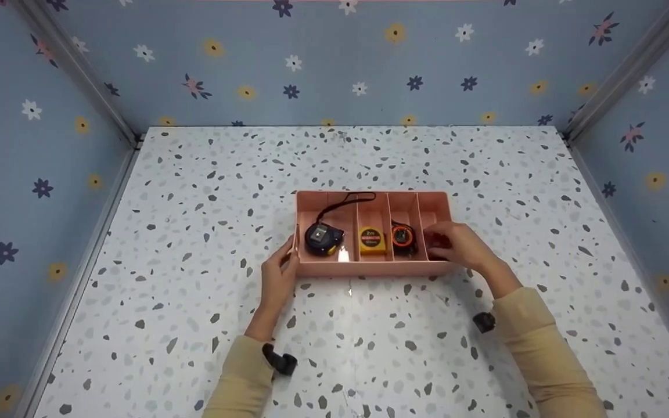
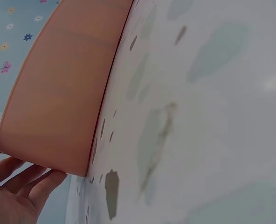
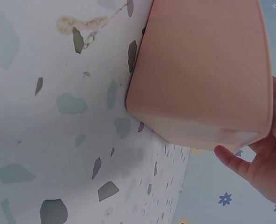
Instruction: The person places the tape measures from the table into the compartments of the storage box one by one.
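A pink divided box (image 1: pixel 369 269) stands on the speckled tabletop. My left hand (image 1: pixel 279 276) holds its left end, with several fingers (image 2: pixel 44 186) against the outer end wall and another part of the hand at the rim. My right hand (image 1: pixel 465 247) reaches into the rightmost compartment, fingers and thumb round a dark red object (image 1: pixel 440 240) that is mostly hidden. In the right wrist view one finger (image 3: pixel 233 161) lies outside the box. The other compartments hold a black tape measure (image 1: pixel 323 239) with a wrist strap, a yellow tape measure (image 1: pixel 373 240) and an orange-and-black tape measure (image 1: pixel 403 237).
The white tabletop (image 1: pixel 195 203) with grey flecks extends around the box. Blue flowered panels (image 1: pixel 334 64) stand at the back and both sides. A dark strap or mount sits at each sleeve cuff, the left one (image 1: pixel 280 360) close over the table.
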Action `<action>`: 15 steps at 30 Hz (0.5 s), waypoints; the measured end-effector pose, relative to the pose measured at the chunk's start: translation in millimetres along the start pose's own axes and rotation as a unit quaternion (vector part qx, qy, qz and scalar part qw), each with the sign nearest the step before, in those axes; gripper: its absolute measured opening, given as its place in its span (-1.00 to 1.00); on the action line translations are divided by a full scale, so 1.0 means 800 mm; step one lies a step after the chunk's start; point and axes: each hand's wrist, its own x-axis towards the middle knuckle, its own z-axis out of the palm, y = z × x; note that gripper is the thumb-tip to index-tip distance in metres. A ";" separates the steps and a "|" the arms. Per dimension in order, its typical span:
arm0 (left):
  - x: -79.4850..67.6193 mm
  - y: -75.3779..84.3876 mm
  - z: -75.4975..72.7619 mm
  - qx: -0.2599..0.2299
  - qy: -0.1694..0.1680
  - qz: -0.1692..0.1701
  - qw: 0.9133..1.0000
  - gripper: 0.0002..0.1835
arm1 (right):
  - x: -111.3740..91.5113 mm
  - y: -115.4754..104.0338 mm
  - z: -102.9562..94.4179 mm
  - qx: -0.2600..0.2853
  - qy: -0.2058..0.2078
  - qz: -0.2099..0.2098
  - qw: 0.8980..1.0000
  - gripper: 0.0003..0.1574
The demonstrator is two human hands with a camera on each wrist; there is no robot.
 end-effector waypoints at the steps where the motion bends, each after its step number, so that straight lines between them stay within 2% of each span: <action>1: 0.000 0.001 -0.001 0.006 -0.003 -0.001 1.000 -0.57 | -0.001 -0.001 -0.001 0.000 0.004 0.000 1.000 -0.63; 9: 0.005 0.015 -0.013 0.077 -0.047 0.008 0.996 -0.57 | -0.011 -0.008 -0.009 -0.030 0.058 -0.005 0.998 -0.55; 12: 0.008 0.020 -0.018 0.124 -0.066 0.008 0.990 -0.56 | -0.014 -0.010 -0.013 -0.029 0.071 0.004 0.997 -0.55; 15: 0.012 0.027 -0.024 0.183 -0.083 0.006 0.980 -0.53 | -0.016 -0.011 -0.016 -0.029 0.074 0.020 0.997 -0.52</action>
